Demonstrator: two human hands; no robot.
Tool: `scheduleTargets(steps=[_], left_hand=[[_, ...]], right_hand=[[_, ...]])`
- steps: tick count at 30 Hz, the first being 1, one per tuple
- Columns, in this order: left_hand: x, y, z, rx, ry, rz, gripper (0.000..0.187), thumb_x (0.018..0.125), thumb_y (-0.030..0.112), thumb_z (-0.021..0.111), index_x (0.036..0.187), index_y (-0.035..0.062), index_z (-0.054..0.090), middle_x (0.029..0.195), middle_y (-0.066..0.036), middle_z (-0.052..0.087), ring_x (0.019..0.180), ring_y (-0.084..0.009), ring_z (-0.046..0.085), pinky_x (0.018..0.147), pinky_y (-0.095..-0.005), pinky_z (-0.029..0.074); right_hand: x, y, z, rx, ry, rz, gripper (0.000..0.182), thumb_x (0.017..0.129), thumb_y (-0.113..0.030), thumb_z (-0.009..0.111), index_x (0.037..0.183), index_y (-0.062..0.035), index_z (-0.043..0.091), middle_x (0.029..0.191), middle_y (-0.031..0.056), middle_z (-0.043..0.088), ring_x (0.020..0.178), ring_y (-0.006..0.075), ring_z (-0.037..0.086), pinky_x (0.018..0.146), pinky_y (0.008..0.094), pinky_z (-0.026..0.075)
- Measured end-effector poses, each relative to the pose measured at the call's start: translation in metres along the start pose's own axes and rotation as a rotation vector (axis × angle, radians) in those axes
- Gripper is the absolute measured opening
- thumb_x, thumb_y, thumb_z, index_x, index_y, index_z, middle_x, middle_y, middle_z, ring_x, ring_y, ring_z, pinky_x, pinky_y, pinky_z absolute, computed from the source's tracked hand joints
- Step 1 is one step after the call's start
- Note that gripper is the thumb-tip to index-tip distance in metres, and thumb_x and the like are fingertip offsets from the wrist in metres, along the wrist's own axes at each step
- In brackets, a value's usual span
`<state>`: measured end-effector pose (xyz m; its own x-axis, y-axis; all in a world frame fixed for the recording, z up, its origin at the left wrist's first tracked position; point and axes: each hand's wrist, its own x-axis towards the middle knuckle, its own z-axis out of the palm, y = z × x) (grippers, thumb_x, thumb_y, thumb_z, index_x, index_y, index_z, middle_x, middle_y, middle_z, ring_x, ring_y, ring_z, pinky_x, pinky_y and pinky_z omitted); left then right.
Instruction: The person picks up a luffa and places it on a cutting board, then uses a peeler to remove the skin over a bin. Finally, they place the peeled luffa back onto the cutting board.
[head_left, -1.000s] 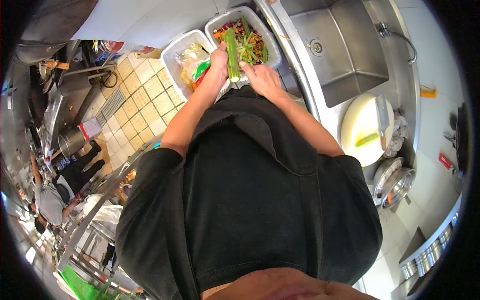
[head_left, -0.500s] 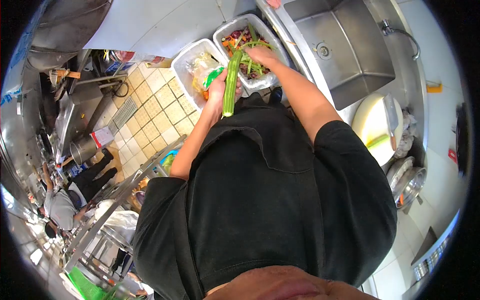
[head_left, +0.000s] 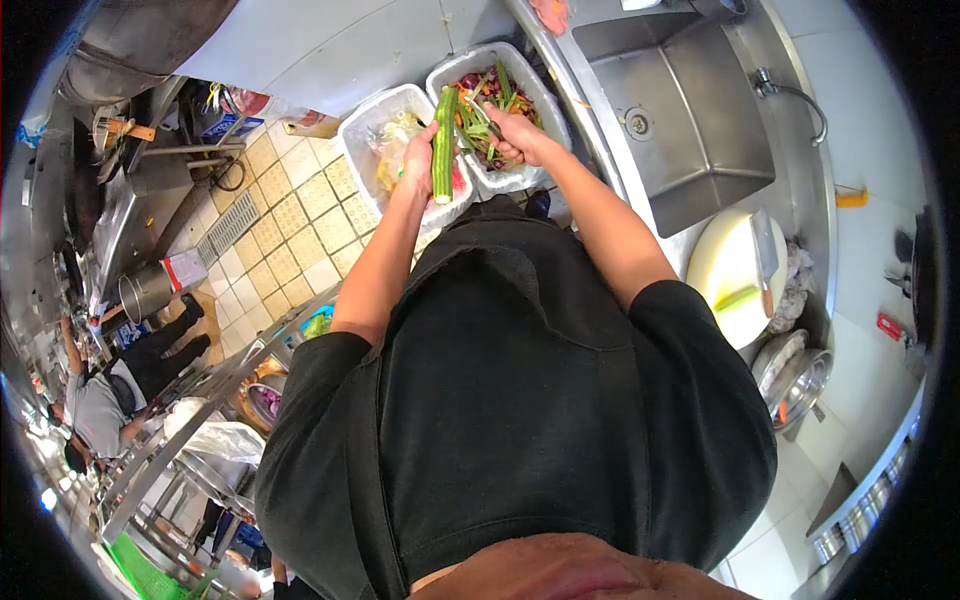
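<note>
My left hand (head_left: pixel 420 158) is wrapped round a long ridged green gourd (head_left: pixel 444 150), likely a luffa, held almost upright in the picture, with dark and paler green stripes along it. In my right hand (head_left: pixel 520 138) is a slim peeler (head_left: pixel 478 106), its metal end close to the gourd's side; the grip is partly hidden by my fingers. Beneath my right hand stands a white bin (head_left: pixel 548 92) of green peels, orange bits and dark red scraps. A second white bin (head_left: pixel 352 135), holding clear plastic and other waste, lies under my left hand.
On the right are a steel sink (head_left: pixel 690 130) and a round white cutting board (head_left: pixel 708 265) bearing a cleaver (head_left: pixel 765 245) and a green piece. Metal bowls (head_left: pixel 800 385) sit beyond. At left, a metal rack (head_left: pixel 215 400) stands near a co-worker (head_left: pixel 105 410) on the tiled floor.
The gourd and my left hand have shifted slightly up and left. My right hand has drawn back from the scraps, making the peeler visible. The bright green item by my left hand is mostly hidden.
</note>
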<state>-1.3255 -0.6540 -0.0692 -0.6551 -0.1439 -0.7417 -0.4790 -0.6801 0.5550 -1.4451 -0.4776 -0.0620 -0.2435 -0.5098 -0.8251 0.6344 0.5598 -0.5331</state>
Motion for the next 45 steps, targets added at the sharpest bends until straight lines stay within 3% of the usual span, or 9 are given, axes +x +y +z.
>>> scheduleTargets(steps=[3, 4, 13, 25, 31, 36, 40, 43, 45], left_hand=[[0.025, 0.003, -0.008, -0.177, -0.111, -0.081, 0.034, 0.099, 0.033, 0.039, 0.104, 0.0035, 0.055, 0.079, -0.011, 0.062, 0.060, -0.0213, 0.057, 0.050, -0.0346, 0.048], [0.023, 0.006, 0.000, -0.147, -0.084, -0.028, 0.036, 0.100, 0.032, 0.036, 0.101, 0.0023, 0.055, 0.077, -0.012, 0.061, 0.061, -0.0220, 0.058, 0.052, -0.0361, 0.049], [0.015, 0.014, 0.030, -0.149, -0.030, 0.071, 0.049, 0.103, 0.041, 0.028, 0.096, 0.0005, 0.055, 0.072, -0.011, 0.059, 0.057, -0.0213, 0.055, 0.051, -0.0330, 0.049], [-0.005, 0.002, 0.046, -0.173, 0.048, 0.054, 0.044, 0.103, 0.038, 0.029, 0.095, 0.0018, 0.054, 0.069, -0.010, 0.056, 0.055, -0.0215, 0.053, 0.049, -0.0348, 0.047], [-0.042, -0.002, 0.051, -0.177, -0.024, -0.018, 0.043, 0.103, 0.038, 0.031, 0.098, 0.0001, 0.051, 0.074, -0.012, 0.055, 0.056, -0.0217, 0.052, 0.051, -0.0308, 0.047], [-0.082, -0.004, 0.043, -0.188, -0.134, -0.073, 0.043, 0.103, 0.041, 0.033, 0.099, 0.0009, 0.049, 0.075, -0.011, 0.052, 0.060, -0.0196, 0.050, 0.050, -0.0299, 0.044], [-0.076, 0.003, 0.023, -0.270, -0.174, -0.073, 0.044, 0.102, 0.043, 0.034, 0.101, 0.0014, 0.050, 0.080, -0.010, 0.053, 0.065, -0.0185, 0.052, 0.050, -0.0279, 0.043], [-0.037, 0.003, -0.003, -0.330, -0.159, -0.079, 0.046, 0.102, 0.043, 0.031, 0.098, 0.0017, 0.050, 0.077, -0.009, 0.054, 0.062, -0.0191, 0.052, 0.049, -0.0287, 0.044], [-0.021, 0.007, -0.004, -0.367, -0.140, -0.095, 0.048, 0.102, 0.043, 0.029, 0.089, 0.0034, 0.053, 0.071, -0.009, 0.056, 0.056, -0.0207, 0.053, 0.048, -0.0318, 0.045]], right_hand=[[-0.016, 0.004, 0.024, -0.646, 0.508, -0.386, 0.073, 0.090, -0.068, 0.037, 0.075, -0.0017, 0.065, 0.068, 0.0147, 0.064, 0.063, 0.0296, 0.064, 0.059, 0.0438, 0.048], [-0.051, -0.012, 0.042, -0.743, 0.497, -0.305, 0.075, 0.087, -0.069, 0.039, 0.084, -0.0005, 0.069, 0.090, 0.0209, 0.069, 0.091, 0.0383, 0.066, 0.080, 0.0469, 0.049], [-0.110, 0.007, 0.073, -0.738, 0.607, -0.677, 0.057, 0.090, -0.057, 0.049, 0.075, -0.0057, 0.069, 0.067, 0.0208, 0.063, 0.069, 0.0393, 0.064, 0.065, 0.0495, 0.048], [-0.116, 0.017, 0.071, -0.811, 0.536, -0.596, 0.063, 0.093, -0.057, 0.040, 0.079, -0.0043, 0.071, 0.072, 0.0249, 0.064, 0.076, 0.0426, 0.064, 0.070, 0.0513, 0.048], [-0.040, 0.003, 0.043, -0.862, 0.646, -0.380, 0.073, 0.094, -0.060, 0.031, 0.083, -0.0004, 0.071, 0.086, 0.0275, 0.066, 0.087, 0.0435, 0.064, 0.079, 0.0506, 0.050], [0.006, -0.023, 0.007, -0.896, 0.546, -0.140, 0.077, 0.093, -0.063, 0.024, 0.118, -0.0018, 0.064, 0.123, 0.0228, 0.060, 0.117, 0.0359, 0.057, 0.100, 0.0453, 0.041], [0.036, -0.016, -0.002, -0.746, 0.525, -0.113, 0.079, 0.092, -0.063, 0.026, 0.124, 0.0016, 0.058, 0.131, 0.0250, 0.053, 0.125, 0.0369, 0.050, 0.105, 0.0438, 0.036], [0.024, -0.008, 0.014, -0.624, 0.522, -0.203, 0.081, 0.092, -0.065, 0.028, 0.115, 0.0044, 0.063, 0.123, 0.0287, 0.056, 0.119, 0.0402, 0.053, 0.102, 0.0444, 0.039], [-0.016, -0.007, 0.037, -0.729, 0.473, -0.330, 0.080, 0.091, -0.068, 0.031, 0.095, 0.0014, 0.070, 0.099, 0.0290, 0.064, 0.100, 0.0428, 0.062, 0.088, 0.0479, 0.046]])
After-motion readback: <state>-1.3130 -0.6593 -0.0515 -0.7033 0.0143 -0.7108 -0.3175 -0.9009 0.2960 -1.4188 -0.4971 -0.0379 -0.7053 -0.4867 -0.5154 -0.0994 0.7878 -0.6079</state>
